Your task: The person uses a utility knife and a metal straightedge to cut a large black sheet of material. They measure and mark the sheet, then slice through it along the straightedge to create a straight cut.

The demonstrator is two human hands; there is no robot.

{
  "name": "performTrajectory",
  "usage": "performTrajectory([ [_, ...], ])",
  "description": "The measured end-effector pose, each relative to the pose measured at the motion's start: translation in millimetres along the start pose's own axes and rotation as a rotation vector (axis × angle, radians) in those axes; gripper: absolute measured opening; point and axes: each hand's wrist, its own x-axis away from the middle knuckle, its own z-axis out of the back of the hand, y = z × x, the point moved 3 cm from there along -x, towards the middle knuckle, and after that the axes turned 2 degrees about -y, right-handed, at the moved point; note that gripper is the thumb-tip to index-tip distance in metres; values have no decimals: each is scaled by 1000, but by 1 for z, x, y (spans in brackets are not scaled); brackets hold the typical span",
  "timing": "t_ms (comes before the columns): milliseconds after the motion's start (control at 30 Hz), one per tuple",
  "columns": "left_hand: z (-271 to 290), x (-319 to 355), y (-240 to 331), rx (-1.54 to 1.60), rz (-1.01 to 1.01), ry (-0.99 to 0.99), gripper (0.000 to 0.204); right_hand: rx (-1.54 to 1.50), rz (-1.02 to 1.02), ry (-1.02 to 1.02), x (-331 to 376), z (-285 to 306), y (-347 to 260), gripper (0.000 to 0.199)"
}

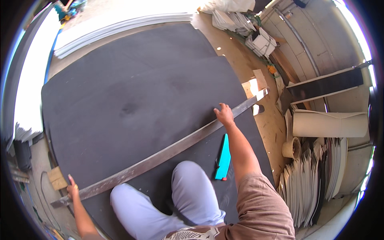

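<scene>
A long grey metal straightedge (160,155) lies slantwise across a large dark sheet (120,92), its right end reaching past the sheet's edge. At its lower left end my left hand (73,189) grips it, thumb pointing up along the near side of the sheet's corner. Farther right, my right hand (225,114) is at the bar's far edge, fingers apart over the dark surface; whether it presses on the metal is hard to see. A turquoise utility knife (223,158) with a red end lies on the sheet between my right knee and right forearm.
I kneel on the sheet. White panels (120,34) lie stacked beyond it, and more white sheets (34,76) stand at the left. On the right are a beige roll (330,124), a tape roll (291,148) and many upright offcuts (300,188). A wooden block (57,179) sits lower left.
</scene>
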Motion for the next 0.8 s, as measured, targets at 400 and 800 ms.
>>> performTrajectory([
  [400, 2, -48, -43, 443, -117, 21, 99, 256, -66, 100, -94, 17, 155, 59],
  [800, 10, -4, 75, 416, -167, 84, 97, -11, -654, 95, -175, 14, 178, 99],
])
